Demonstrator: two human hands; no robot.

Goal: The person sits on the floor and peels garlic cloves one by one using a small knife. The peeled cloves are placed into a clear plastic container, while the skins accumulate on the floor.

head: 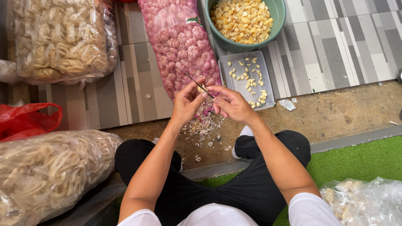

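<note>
Soft, even daylight fills the view, bright without harsh sun. Shadows are faint: a weak one lies under the hands (209,102) and forearms, on the dirt just below the fingers (217,94). Above the fingers, the mesh sack (180,42) and the clear tray (247,79) show mild sheen. Far left of the fingers, the plastic bags (58,37) carry small white glints on their creases. Focus is sharp around the fingers and across the tiles (335,42); only the knife (193,80) looks slightly soft. Tile lines bend outward toward the upper corners, a wide-lens warp. Colours look natural, with no blown-out areas.
</note>
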